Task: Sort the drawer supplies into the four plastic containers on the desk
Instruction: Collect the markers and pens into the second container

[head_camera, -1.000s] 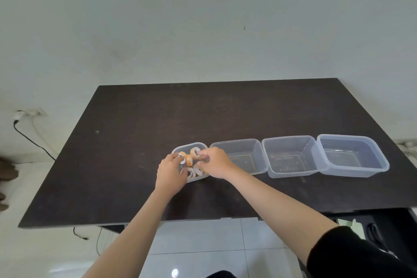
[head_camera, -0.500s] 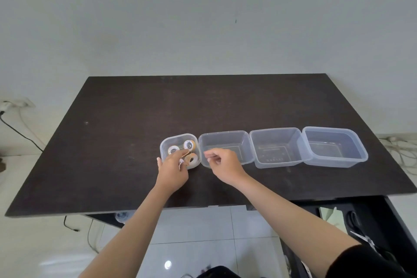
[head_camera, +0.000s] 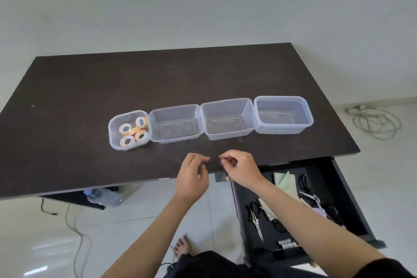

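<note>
both hands are hovering over the near edge of the desk [head_camera: 90, 88], holding nothing: the left hand [head_camera: 191, 176] and right hand [head_camera: 240, 170] are hanging with fingers loosely curled. five tape rolls [head_camera: 134, 132] are sitting in the small tub [head_camera: 112, 135] at the left end of four tubs. scissors [head_camera: 256, 221] are lying in the open drawer [head_camera: 352, 198].

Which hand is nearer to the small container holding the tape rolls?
Left. The left hand hangs over the desk's front edge, to the right of and nearer the camera than the tape container. The right hand is farther right, beside the open drawer.
</note>
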